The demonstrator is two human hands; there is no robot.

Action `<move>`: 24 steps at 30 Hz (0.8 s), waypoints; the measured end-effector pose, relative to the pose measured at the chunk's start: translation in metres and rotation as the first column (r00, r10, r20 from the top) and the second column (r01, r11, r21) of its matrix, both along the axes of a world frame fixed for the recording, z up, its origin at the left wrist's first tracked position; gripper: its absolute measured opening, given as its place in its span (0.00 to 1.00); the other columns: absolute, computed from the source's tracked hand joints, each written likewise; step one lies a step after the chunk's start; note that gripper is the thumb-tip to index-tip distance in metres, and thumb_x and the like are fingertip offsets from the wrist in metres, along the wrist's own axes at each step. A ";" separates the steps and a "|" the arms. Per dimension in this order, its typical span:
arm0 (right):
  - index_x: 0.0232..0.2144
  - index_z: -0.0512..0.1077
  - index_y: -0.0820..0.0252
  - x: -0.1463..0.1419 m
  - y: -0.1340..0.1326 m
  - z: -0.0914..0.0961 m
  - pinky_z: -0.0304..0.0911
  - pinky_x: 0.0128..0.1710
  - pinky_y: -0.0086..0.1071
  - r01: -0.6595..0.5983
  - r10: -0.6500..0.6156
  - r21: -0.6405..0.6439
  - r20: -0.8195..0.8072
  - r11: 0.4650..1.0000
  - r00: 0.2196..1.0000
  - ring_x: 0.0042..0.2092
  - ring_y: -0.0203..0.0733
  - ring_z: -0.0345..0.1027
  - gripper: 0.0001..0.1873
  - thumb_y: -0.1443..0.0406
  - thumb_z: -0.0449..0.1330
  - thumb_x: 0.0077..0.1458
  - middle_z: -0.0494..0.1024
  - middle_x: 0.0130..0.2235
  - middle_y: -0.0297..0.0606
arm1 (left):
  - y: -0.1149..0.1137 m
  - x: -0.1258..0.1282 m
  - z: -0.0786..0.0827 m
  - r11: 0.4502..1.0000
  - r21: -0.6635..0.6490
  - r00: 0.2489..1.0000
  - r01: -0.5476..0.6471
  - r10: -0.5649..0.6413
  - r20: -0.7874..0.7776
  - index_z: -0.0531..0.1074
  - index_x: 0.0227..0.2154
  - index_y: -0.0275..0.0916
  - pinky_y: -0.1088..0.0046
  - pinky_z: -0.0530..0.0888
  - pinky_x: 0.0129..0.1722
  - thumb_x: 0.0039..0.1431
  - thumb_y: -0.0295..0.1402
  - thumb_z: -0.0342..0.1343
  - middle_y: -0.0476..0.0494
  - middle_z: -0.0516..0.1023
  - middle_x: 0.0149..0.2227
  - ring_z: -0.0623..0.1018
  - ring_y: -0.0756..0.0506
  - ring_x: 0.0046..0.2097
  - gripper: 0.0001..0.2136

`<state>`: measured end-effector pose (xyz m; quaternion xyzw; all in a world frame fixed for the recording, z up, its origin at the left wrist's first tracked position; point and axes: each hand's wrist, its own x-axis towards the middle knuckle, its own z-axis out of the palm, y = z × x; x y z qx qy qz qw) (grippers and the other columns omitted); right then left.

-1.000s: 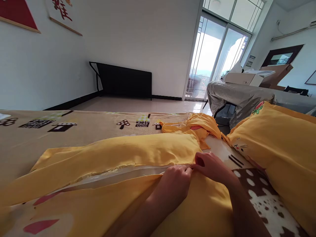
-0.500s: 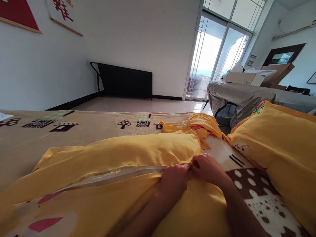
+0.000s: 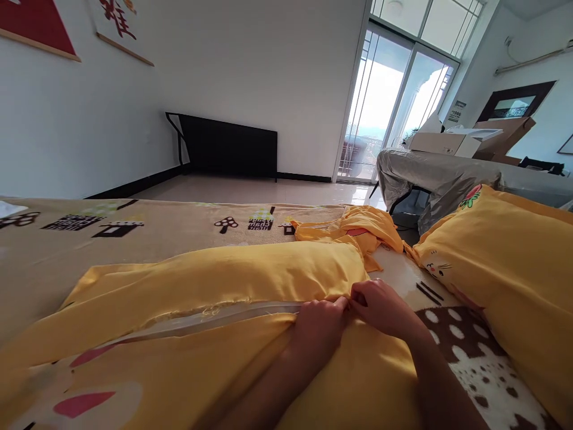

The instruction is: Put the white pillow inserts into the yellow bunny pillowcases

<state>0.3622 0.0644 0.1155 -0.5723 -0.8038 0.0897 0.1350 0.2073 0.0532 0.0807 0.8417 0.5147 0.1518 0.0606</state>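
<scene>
A yellow pillowcase lies before me around a pillow. Its long opening has frayed edges and shows a strip of white inner pillow. At the right end of that opening, my left hand is closed on the cloth edge. My right hand sits just beside it, thumb and finger pinched at the same edge. Whether a zipper pull is between the fingertips is hidden. Pink printed shapes show on the case at lower left.
A second yellow pillow with a printed face stands at right. Crumpled orange-yellow cloth lies behind my hands on the patterned beige blanket. Beyond are a plastic-covered piece of furniture bearing boxes, and a black panel by the wall.
Both hands have shifted very slightly to the right along the opening's edge, still close together. The pillow and cloth lie as before.
</scene>
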 end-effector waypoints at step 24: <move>0.27 0.69 0.59 0.000 0.004 -0.011 0.43 0.28 0.29 -0.069 0.077 -0.055 0.171 0.996 0.982 0.30 0.37 0.64 0.07 0.71 0.51 0.49 0.76 0.28 0.36 | 0.002 0.004 -0.008 1.000 -0.025 0.997 -0.002 0.004 0.075 0.73 0.35 0.38 0.66 0.72 0.33 0.65 0.38 0.39 0.40 0.80 0.32 0.80 0.40 0.34 0.17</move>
